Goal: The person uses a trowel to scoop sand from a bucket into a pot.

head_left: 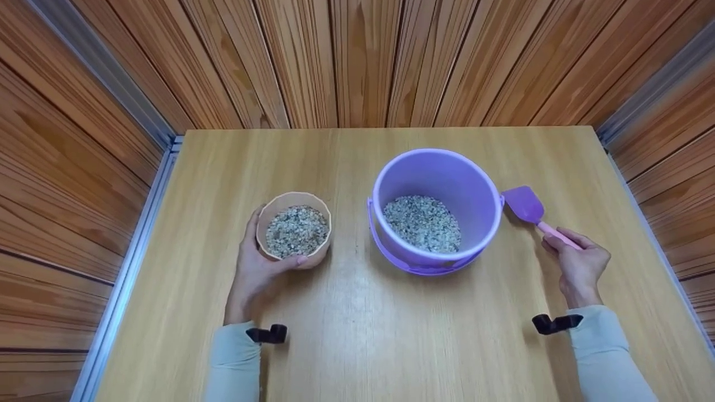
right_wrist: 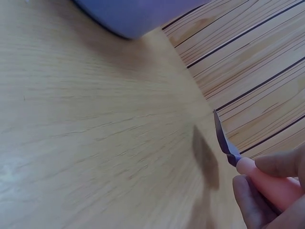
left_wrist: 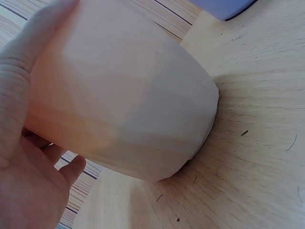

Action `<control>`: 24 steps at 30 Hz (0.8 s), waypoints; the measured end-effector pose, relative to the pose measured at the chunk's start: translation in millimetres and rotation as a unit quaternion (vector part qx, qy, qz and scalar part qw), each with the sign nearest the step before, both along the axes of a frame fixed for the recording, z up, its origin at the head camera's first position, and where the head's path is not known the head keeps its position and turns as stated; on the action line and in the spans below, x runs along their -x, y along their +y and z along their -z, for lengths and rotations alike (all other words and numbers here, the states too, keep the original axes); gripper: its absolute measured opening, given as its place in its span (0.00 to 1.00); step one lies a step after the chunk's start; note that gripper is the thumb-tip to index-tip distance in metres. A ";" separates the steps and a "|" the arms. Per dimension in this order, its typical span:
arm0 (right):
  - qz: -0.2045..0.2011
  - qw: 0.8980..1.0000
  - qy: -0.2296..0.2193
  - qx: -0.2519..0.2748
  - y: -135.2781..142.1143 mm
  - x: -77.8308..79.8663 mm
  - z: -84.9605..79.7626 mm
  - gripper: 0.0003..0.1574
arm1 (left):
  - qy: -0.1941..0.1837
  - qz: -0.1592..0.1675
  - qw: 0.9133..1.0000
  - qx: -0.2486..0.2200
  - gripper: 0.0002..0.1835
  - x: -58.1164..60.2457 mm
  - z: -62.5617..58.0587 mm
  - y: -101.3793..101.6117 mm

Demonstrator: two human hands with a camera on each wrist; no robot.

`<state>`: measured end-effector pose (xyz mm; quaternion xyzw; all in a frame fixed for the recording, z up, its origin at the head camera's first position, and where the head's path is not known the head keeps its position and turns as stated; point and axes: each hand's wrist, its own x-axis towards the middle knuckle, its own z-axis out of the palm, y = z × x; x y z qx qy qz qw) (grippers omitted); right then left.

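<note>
My left hand (head_left: 258, 268) curls round a peach faceted pot (head_left: 269, 215) with grey-white gravel (head_left: 297, 230) inside. In the left wrist view, the side of the pot (left_wrist: 119, 90) fills much of the picture, with the thumb along it. A purple bucket (head_left: 441, 167) stands right of the pot and holds more of the same gravel (head_left: 423, 223). To the bucket's right, my right hand (head_left: 581, 262) grips the pink handle of a small toy shovel (head_left: 524, 204) with a purple blade. The right wrist view has the blade (right_wrist: 223, 136) raised above the table, its shadow below.
The wooden table (head_left: 346, 346) has plank-patterned walls (head_left: 363, 67) behind it and on both sides. Metal rails (head_left: 139, 240) run along the side edges. The bucket's purple carrying handle (head_left: 385, 251) hangs down on its near side. Each wrist wears a black camera mount (head_left: 268, 334).
</note>
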<state>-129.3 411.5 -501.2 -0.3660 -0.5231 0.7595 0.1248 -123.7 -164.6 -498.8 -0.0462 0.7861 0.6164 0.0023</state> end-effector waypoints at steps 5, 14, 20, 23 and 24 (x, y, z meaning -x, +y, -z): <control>-0.020 1.000 -0.013 -0.004 0.4 2.3 6.0 0.21 | -0.008 -0.003 1.000 0.003 0.69 0.0 -0.7 0.6; -0.037 0.998 -0.046 -0.008 3.1 1.9 17.6 0.34 | 0.001 0.003 1.000 0.005 0.68 0.2 2.5 0.6; -0.070 0.987 -0.116 -0.089 0.3 0.6 20.7 0.38 | 0.000 0.000 1.000 0.005 0.69 0.2 2.3 -0.3; -0.111 0.963 -0.155 -0.189 -1.1 -0.6 23.6 0.35 | -0.008 -0.001 1.000 0.004 0.70 -0.4 1.0 -0.4; -0.125 0.951 -0.165 -0.229 -1.7 -1.2 24.8 0.34 | -0.009 -0.002 1.000 0.004 0.70 -0.5 0.7 -0.5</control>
